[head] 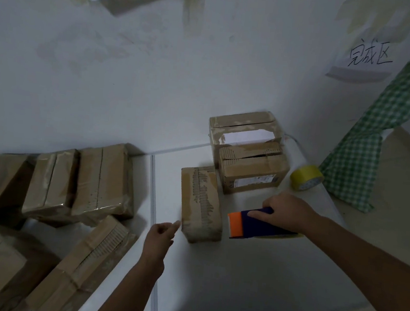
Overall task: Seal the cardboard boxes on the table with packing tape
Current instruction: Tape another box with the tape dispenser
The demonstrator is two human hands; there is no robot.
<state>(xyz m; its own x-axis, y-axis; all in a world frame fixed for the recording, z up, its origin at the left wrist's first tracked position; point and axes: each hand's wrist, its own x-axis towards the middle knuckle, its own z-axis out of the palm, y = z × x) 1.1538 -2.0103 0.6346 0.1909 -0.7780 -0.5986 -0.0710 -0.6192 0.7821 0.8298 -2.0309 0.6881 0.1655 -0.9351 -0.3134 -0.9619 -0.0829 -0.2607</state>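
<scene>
A long taped cardboard box (pixel 200 203) lies in the middle of the white table (pixel 250 272). My left hand (pixel 162 231) reaches toward its near left corner, fingers apart, fingertips just short of the cardboard, holding nothing. My right hand (pixel 286 212) grips a dark blue tape dispenser (pixel 260 224) with an orange front end, resting on the table just right of that box. Behind stand two more boxes, a front box (pixel 252 170) with a label and a back box (pixel 244 130).
A yellow tape roll (pixel 305 177) sits near the table's right edge. Several wrapped boxes (pixel 81 183) crowd the left table. A green checked cloth (pixel 376 136) hangs at right. A paper sign (pixel 368 58) is taped to the white wall behind.
</scene>
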